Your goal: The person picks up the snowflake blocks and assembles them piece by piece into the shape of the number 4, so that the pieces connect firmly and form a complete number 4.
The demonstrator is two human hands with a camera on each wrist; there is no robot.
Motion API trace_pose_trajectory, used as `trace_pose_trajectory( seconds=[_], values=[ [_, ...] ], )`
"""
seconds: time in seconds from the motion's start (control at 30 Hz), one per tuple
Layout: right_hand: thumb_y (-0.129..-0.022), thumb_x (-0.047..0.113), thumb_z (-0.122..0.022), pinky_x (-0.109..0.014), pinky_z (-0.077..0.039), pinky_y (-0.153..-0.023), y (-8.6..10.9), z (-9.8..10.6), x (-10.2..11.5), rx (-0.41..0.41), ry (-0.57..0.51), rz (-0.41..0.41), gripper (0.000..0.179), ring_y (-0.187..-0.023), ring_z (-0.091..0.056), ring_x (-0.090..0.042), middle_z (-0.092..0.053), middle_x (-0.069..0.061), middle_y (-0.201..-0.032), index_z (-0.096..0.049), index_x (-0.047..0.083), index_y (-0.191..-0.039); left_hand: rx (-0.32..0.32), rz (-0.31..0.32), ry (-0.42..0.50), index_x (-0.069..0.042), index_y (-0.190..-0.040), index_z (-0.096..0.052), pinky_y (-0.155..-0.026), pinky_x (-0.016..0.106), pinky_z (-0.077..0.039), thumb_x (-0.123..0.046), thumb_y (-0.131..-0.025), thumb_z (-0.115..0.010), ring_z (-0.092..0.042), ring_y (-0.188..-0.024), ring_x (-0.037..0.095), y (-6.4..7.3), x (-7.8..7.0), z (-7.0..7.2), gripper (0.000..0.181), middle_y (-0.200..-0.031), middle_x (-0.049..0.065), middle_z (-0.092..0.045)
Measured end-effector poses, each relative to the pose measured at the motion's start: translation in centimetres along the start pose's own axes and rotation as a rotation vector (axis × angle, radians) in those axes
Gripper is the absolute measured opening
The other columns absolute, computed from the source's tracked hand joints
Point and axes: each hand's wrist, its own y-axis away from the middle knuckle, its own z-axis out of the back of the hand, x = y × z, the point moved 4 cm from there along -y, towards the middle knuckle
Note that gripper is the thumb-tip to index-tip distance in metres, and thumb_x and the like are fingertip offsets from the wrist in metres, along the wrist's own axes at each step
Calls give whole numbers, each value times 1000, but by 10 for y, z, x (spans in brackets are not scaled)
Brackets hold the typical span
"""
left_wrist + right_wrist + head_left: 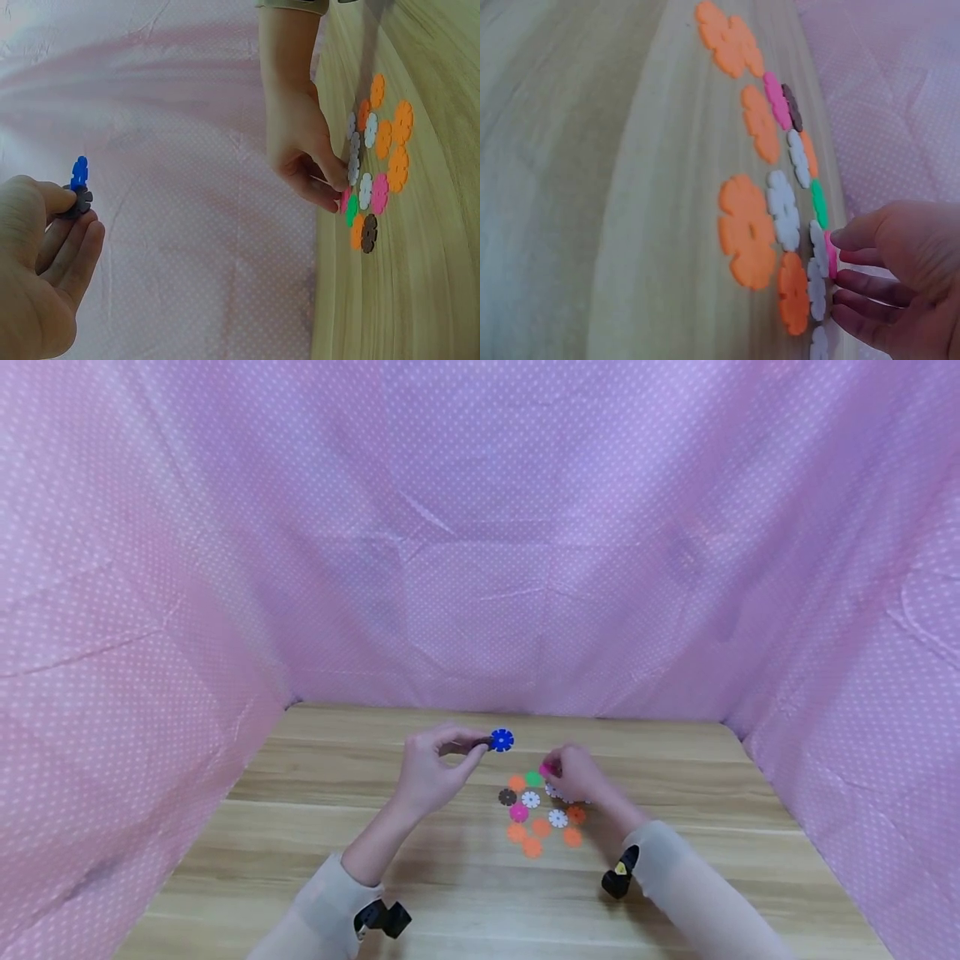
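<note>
Up above the tabletop, my left hand (435, 770) pinches a dark notched plastic disc (81, 201) between thumb and fingers. A blue notched disc (502, 740) is joined to it and juts out past the fingertips. My right hand (576, 775) is low at the far side of a group of flat discs, its thumb and fingertips around a pink disc (831, 256) and pinching it. Beside that lie a green disc (820, 204) and white discs (783, 210), some partly covered by the right hand in the head view.
More flower-shaped discs lie flat on the wooden table (300, 827): several orange ones (532, 847), a brown one (507, 797) and another pink one (519, 812). A pink dotted cloth (480, 610) hangs around the table's back and sides.
</note>
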Motion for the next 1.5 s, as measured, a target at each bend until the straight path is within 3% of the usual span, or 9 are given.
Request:
trace_pose_trajectory(
  seconds=[0.27, 0.43, 0.6, 0.8, 1.07, 1.27, 1.5],
  values=[
    [-96, 7, -75, -39, -64, -82, 1, -5, 2, -45, 63, 2, 13, -86, -61, -19, -70, -10, -91, -78, -2, -104, 13, 4, 10, -3, -103, -81, -80, 26, -70, 5, -90, -80, -79, -86, 22, 2, 3, -5, 15, -99, 10, -82],
    [-96, 6, -75, -31, -62, -71, 2, -3, 2, -59, 13, -61, 8, -78, -61, -16, -69, -8, -87, -73, -2, -99, 12, 10, 2, -3, -103, -82, -80, 25, -70, 4, -91, -80, -80, -86, 22, 2, 3, -5, 15, -99, 10, -83],
    [-94, 1, -73, -26, -56, -64, -2, 2, 1, -63, -107, -114, 10, -75, -59, -16, -65, -7, -85, -64, 4, -96, -6, 0, 4, -3, -103, -82, -81, 25, -70, 4, -91, -80, -80, -86, 23, -1, 4, -4, 14, -98, 11, -83],
    [-93, -2, -71, -29, -64, -72, -5, 30, 11, -135, -222, -64, 9, -80, -68, -18, -73, -12, -91, -71, 0, -102, -10, 1, 7, -2, -101, -82, -81, 24, -69, 4, -90, -80, -79, -85, 24, -5, 5, -2, 13, -96, 12, -83],
    [-93, 4, -79, -24, -68, -74, 4, 77, 40, -282, -293, 53, 10, -83, -77, -21, -80, -13, -94, -77, 1, -102, -10, 3, -7, -3, -102, -82, -83, 25, -69, 2, -92, -79, -79, -85, 22, -7, 4, 0, 11, -96, 11, -82],
    [-95, 5, -78, -20, -67, -75, 18, 98, 63, -290, -417, 101, 13, -87, -79, -24, -81, -14, -100, -76, 3, -108, -8, -3, -2, -3, -102, -82, -83, 26, -69, 3, -92, -79, -79, -86, 22, -7, 6, -2, 11, -97, 11, -82],
    [-96, 4, -77, -24, -69, -80, 33, 108, 90, -269, -576, 178, 15, -90, -80, -24, -81, -15, -104, -75, 3, -112, -3, 11, 19, -2, -102, -81, -85, 26, -69, 2, -93, -78, -78, -87, 21, -7, 6, -5, 11, -98, 11, -82]
  ],
)
